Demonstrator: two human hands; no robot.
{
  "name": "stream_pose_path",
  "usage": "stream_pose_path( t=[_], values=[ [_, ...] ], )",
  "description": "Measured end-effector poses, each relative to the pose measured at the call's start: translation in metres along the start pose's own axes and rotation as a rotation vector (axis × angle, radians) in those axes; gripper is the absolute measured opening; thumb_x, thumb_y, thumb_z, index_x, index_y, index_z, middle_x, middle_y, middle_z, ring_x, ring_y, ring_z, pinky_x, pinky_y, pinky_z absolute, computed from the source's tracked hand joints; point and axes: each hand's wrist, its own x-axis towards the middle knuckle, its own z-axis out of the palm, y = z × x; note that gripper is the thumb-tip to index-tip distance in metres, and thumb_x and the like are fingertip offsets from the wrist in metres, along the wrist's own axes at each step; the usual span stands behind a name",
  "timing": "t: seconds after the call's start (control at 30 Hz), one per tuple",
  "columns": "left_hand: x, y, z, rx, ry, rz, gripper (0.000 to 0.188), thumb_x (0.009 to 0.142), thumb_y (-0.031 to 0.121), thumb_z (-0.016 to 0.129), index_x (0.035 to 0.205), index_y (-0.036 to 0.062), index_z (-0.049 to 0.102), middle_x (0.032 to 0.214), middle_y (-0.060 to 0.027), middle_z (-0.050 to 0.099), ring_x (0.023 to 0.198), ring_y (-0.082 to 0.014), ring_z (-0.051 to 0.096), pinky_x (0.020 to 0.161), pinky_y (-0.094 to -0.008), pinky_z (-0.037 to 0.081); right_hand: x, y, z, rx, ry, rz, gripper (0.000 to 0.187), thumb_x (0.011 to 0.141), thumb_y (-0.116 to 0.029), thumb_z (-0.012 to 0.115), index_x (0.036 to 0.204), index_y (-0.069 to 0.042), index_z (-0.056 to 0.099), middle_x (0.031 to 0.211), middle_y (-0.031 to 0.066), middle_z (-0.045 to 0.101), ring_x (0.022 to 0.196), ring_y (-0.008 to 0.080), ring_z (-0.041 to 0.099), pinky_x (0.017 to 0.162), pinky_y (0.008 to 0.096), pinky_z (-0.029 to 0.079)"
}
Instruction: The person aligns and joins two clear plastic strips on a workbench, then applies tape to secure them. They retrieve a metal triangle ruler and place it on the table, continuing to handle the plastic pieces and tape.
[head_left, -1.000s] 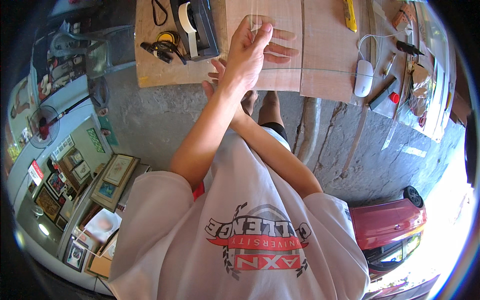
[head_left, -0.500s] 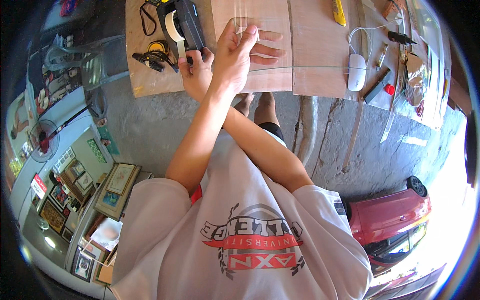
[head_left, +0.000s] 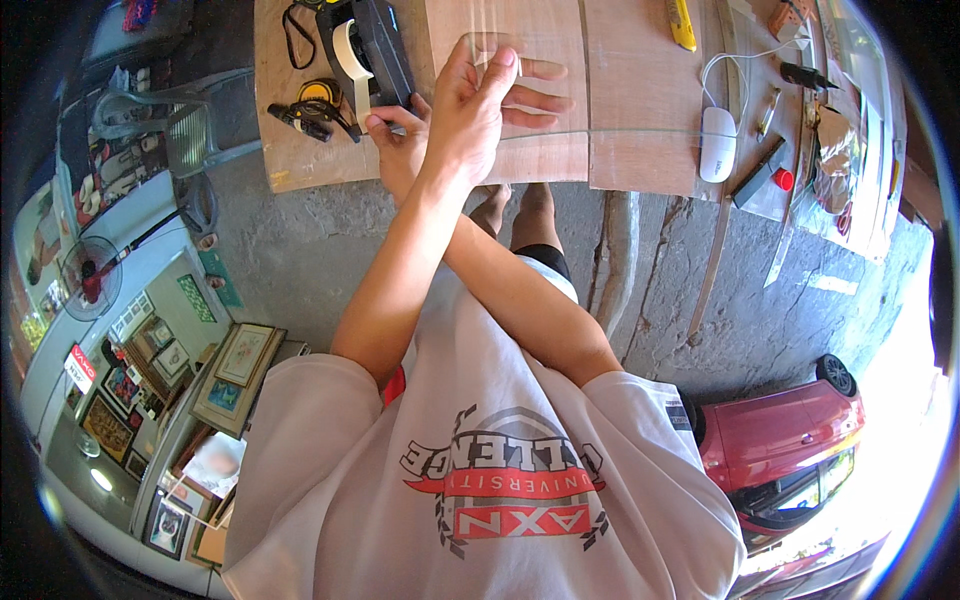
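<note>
My forearms cross, the left over the right. My right hand [head_left: 400, 150] pinches the loose end of a pale tape [head_left: 362, 95] drawn from the roll in a black tape dispenser [head_left: 378, 55]. Farther right, my left hand [head_left: 478, 95] is open above the wooden board, its fingers spread. Narrow translucent strips [head_left: 484, 22] show beside its thumb and index finger; I cannot tell whether they are stuck to it or are reflections. Beneath that hand lies a clear sheet [head_left: 640, 134], its near edge running right to a white computer mouse [head_left: 716, 145].
Left of the dispenser lie a yellow-and-black tape measure [head_left: 318, 95] and a black strap [head_left: 299, 35]. A yellow cutter [head_left: 682, 25], a black marker-like block with red end [head_left: 760, 172] and metal rulers [head_left: 780, 240] lie right. A plastic chair [head_left: 190, 140] stands left; a red car [head_left: 780, 430] is behind.
My right index finger has closed in toward the thumb on the tape. My left hand stays almost where it was. The whole view has shifted slightly.
</note>
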Motion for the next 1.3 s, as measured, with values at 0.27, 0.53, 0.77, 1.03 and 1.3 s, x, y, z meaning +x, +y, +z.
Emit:
stream_pose_path(
  t=[0.27, 0.53, 0.77, 1.03, 1.3],
  values=[
    [0.000, -0.003, -0.002, 0.004, -0.012, 0.021, 0.026, 0.105, 0.031, 0.048, 0.114, 0.0061, 0.048, 0.101, -0.0203, 0.071, 0.079, -0.0307, 0.075, 0.059, -0.0333, 0.064, -0.008, 0.017, 0.009, 0.189, -0.028, -0.017, 0.015, 0.090, -0.017, 0.073, 0.092, -0.003, 0.066, 0.147, 0.0344, 0.034, 0.132, 0.0401, 0.048, 0.095, 0.0384, 0.048],
    [-0.001, -0.004, -0.001, -0.005, -0.003, 0.016, 0.027, 0.105, 0.032, 0.048, 0.116, 0.0068, 0.047, 0.102, -0.0210, 0.071, 0.080, -0.0312, 0.075, 0.059, -0.0337, 0.064, -0.012, 0.025, 0.010, -0.045, 0.016, -0.100, 0.020, 0.084, -0.013, 0.078, 0.087, 0.000, 0.063, 0.144, 0.0315, 0.039, 0.121, 0.0399, 0.055, 0.087, 0.0414, 0.047],
    [-0.003, -0.002, 0.000, -0.004, 0.014, 0.009, 0.028, 0.105, 0.031, 0.049, 0.117, 0.0057, 0.047, 0.101, -0.0203, 0.071, 0.077, -0.0311, 0.074, 0.059, -0.0345, 0.064, 0.002, 0.062, 0.003, -0.373, 0.091, -0.520, 0.019, 0.083, -0.009, 0.075, 0.093, -0.001, 0.061, 0.134, 0.0265, 0.053, 0.115, 0.0372, 0.056, 0.096, 0.0414, 0.045],
    [-0.005, 0.001, 0.005, 0.008, 0.059, -0.035, 0.030, 0.104, 0.032, 0.049, 0.118, 0.0051, 0.048, 0.101, -0.0205, 0.071, 0.076, -0.0306, 0.074, 0.058, -0.0342, 0.063, -0.044, 0.080, -0.075, -0.033, -0.298, -0.103, 0.027, 0.090, -0.017, 0.063, 0.113, -0.002, 0.063, 0.109, 0.0201, 0.064, 0.106, 0.0364, 0.059, 0.098, 0.0429, 0.046],
    [-0.005, 0.003, 0.005, -0.055, 0.085, -0.048, 0.028, 0.103, 0.030, 0.054, 0.118, 0.0073, 0.050, 0.103, -0.0215, 0.071, 0.077, -0.0311, 0.074, 0.059, -0.0348, 0.063, -0.064, -0.004, -0.253, -0.425, 0.071, -0.058, 0.020, 0.088, 0.008, 0.061, 0.100, -0.003, 0.073, 0.092, 0.0055, 0.070, 0.076, 0.0116, 0.064, 0.068, 0.0265, 0.053]
  ],
)
